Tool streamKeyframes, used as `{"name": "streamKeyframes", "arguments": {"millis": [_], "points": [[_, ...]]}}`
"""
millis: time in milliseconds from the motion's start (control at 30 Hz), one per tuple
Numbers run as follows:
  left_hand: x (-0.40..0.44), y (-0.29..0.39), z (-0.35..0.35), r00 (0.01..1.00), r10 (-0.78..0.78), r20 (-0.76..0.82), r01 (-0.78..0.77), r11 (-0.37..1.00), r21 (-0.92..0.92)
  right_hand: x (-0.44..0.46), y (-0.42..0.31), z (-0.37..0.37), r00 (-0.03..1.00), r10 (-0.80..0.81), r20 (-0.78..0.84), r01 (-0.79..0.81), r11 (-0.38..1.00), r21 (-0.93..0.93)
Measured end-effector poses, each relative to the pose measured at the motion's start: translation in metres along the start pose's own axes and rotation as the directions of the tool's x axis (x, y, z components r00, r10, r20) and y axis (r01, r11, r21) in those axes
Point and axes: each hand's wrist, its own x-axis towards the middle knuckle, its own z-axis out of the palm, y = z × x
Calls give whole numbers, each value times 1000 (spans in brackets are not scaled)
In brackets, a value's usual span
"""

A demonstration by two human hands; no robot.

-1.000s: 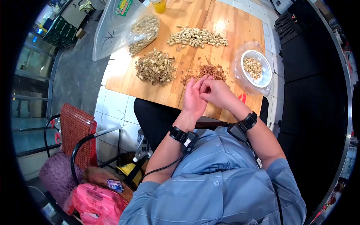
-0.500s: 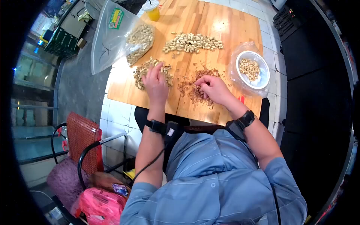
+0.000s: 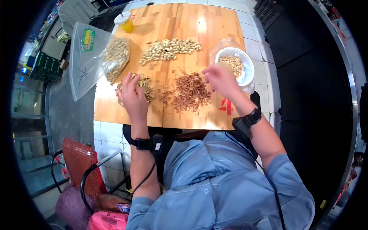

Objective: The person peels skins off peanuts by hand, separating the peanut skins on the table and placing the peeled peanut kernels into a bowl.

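Observation:
My left hand (image 3: 133,96) is over a pile of peanut shells (image 3: 146,86) at the table's left front, fingers spread with nothing visible in them. My right hand (image 3: 223,81) is beside the near left rim of a white bowl (image 3: 250,73). Its fingers are curled together at the tips and slightly blurred; whatever they may hold is hidden. Peeled peanuts (image 3: 231,61) lie in the bowl, partly covered from view by the hand. Between my hands is a heap of reddish-brown peanut skins (image 3: 189,94). Farther back, unshelled peanuts (image 3: 168,50) form a long pile.
A clear plastic bag (image 3: 92,57) with more unshelled peanuts leans over the wooden table's (image 3: 184,119) left edge. Near the back left corner stands a lidded cup (image 3: 125,23) of yellow drink with a straw. A chair (image 3: 78,163) is at the lower left.
My right hand has moved from above the skins toward the bowl, uncovering the heap. My left hand stays over the shells, with its fingers more spread. The whole view has shifted.

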Motion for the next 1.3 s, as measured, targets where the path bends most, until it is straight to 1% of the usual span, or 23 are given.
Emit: {"name": "streamKeyframes", "arguments": {"millis": [33,67,100,167,233,300,367,433,467,533,567,667,700,800,900,1000,1067,1100,1133,1167,1200,1233,1300], "points": [[-1,3,-2,1000,-15,23,16,999,-30,3,6,-15,997,-11,-70,10,1000,-16],[-5,7,-1,987,-146,74,158,968,-197,7,13,-30,991,-25,-134,22,999,-28],[-10,11,1,954,-264,142,298,890,-344,11,19,-41,980,-43,-194,36,999,-38],[-18,3,8,920,-316,231,389,799,-459,19,28,-58,975,5,-222,-13,999,-33],[-20,16,9,981,-163,110,189,933,-307,22,24,-64,965,31,-261,-50,997,-63],[-20,18,10,999,50,18,-48,995,-92,27,17,-54,975,-22,-223,-2,994,-106],[-25,25,9,999,-42,34,48,976,-214,33,4,-34,986,-42,-159,25,994,-108],[-30,32,10,988,-145,60,157,920,-359,48,-5,-7,977,-187,-98,161,961,-225],[-34,32,10,983,-164,81,182,901,-394,59,-8,7,965,-256,-59,231,932,-278],[-41,30,13,972,-198,124,234,855,-464,91,-7,34,963,-270,19,253,876,-411],[-45,27,17,982,-162,92,186,880,-436,105,-4,45,960,-273,58,267,838,-475],[-51,20,22,988,-136,67,152,902,-404,140,10,74,952,-302,51,270,750,-604],[-51,22,22,977,-191,97,214,869,-446,144,6,81,955,-292,49,260,750,-608],[-51,23,20,972,-189,140,233,847,-477,161,10,99,964,-264,8,211,752,-625],[-51,22,20,958,-230,174,288,804,-521,178,32,108,923,-383,-30,260,682,-683],[-48,24,18,950,-256,179,313,775,-549,186,43,110,870,-486,-81,301,654,-694],[-47,24,22,947,-256,192,320,758,-568,181,42,104,919,-386,-77,267,755,-599],[-49,24,25,927,-287,240,374,699,-610,174,36,100,940,-335,-72,243,801,-548],[-51,23,30,904,-315,288,427,635,-644,162,25,94,972,-232,-28,209,916,-342],[-53,22,33,878,-341,337,478,567,-671,146,14,87,989,-139,43,143,982,-122],[-52,26,33,866,-345,361,498,536,-682,128,2,82,989,-60,134,47,994,100],[-50,31,30,853,-349,388,520,504,-689,112,-5,79,972,-44,229,-27,955,296],[-50,39,29,847,-344,405,529,474,-704,78,-17,76,951,-29,308,-100,913,395]]}}
